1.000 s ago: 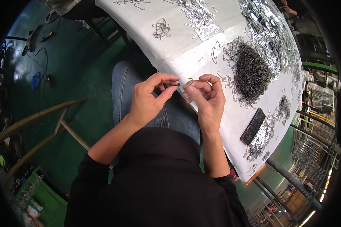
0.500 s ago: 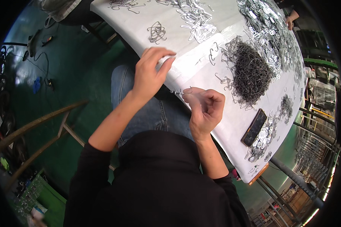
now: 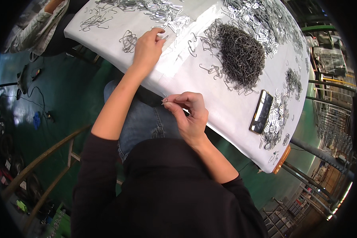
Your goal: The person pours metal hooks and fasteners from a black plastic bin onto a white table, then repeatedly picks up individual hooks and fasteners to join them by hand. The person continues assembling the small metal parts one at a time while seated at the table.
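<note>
My left hand (image 3: 148, 48) is over the white-covered table, its thumb and forefinger closed round a small pale metal sliver (image 3: 165, 38). It is close to the loose pile of flat silver metal strips (image 3: 168, 18). Lower down, at the table's near edge, my right hand (image 3: 192, 113) pinches a thin wire hook (image 3: 164, 101) between thumb and fingertips. The fingers partly cover it, and its full shape is hidden. Beside my left hand lies a small tangle of wire hooks (image 3: 128, 41).
A big dark heap of wire hooks (image 3: 242, 55) stands mid-table, with silver flat links (image 3: 258, 23) behind it. A phone (image 3: 261, 111) lies on the right next to more links (image 3: 274, 121). Another person's sleeve (image 3: 35, 31) shows at the far left.
My left hand has moved farther over the table toward the silver strips. My right hand stays by the near edge with its pinch. The whole view has shifted, and another person's arm has come in.
</note>
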Tool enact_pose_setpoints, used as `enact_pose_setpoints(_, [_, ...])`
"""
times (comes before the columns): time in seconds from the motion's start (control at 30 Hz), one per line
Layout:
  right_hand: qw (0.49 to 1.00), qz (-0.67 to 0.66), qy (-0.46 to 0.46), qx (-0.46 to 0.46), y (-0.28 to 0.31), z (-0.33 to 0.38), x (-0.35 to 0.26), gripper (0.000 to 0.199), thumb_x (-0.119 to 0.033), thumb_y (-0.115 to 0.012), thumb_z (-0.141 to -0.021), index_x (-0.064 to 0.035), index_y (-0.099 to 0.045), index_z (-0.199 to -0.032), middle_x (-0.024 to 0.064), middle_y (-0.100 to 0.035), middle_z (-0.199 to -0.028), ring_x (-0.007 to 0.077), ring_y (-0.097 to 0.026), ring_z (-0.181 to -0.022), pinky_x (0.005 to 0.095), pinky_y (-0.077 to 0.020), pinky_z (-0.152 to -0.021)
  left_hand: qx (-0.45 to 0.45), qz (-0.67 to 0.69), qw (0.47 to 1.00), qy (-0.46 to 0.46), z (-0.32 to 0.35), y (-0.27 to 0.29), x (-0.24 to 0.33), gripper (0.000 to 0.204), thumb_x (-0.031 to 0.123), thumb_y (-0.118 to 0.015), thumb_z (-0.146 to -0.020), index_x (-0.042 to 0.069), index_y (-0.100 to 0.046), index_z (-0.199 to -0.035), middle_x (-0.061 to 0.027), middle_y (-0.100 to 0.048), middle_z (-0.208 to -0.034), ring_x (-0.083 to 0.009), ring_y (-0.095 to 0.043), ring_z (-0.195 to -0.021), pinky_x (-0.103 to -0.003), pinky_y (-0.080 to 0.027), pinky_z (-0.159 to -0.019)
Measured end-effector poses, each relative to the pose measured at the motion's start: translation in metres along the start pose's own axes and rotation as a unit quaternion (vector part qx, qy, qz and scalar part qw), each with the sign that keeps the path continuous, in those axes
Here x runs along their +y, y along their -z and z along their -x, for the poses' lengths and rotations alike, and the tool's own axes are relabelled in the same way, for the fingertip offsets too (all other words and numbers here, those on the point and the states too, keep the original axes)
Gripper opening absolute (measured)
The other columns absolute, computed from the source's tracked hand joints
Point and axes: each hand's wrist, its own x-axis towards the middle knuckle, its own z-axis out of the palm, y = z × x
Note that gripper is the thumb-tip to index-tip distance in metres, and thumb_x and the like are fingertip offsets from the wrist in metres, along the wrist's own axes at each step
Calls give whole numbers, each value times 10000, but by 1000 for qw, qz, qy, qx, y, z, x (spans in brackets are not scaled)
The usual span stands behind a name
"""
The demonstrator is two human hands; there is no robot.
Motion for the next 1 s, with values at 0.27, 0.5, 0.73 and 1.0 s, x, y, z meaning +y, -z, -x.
enact_pose_setpoints(0.27, [999,34,11,10,0,1,0,211,75,-654,-828,33,-484,-945,130,-672,-842,173,-688,-772,272,-574,-711,-120,333,915,195,92,69,67,162,92,-684,-855,-40,-678,-950,-46,-685,-821,-73,-628,-764,-203,-485,-687])
enact_pose_setpoints(0.5, [998,57,24,-4,-2,-1,-4,216,72,-662,-823,29,-493,-949,122,-670,-841,166,-686,-772,272,-574,-709,-98,308,929,178,118,87,86,135,70,-695,-831,-22,-695,-930,-47,-691,-807,-77,-628,-733,-206,-489,-660])
enact_pose_setpoints(0.73, [997,79,-3,-17,-1,-1,-3,234,44,-691,-809,13,-521,-967,105,-666,-849,166,-684,-762,266,-558,-653,-36,229,972,37,123,78,75,105,26,-705,-779,10,-693,-882,-57,-650,-927,-121,-616,-782,-237,-471,-640])
enact_pose_setpoints(1.0, [900,425,-89,48,105,-37,10,62,-112,-677,-827,-60,-663,-858,90,-640,-855,232,-634,-686,340,-507,-623,-15,225,974,33,134,73,70,134,-28,-707,-769,14,-699,-896,-72,-624,-926,-137,-605,-771,-247,-484,-678])
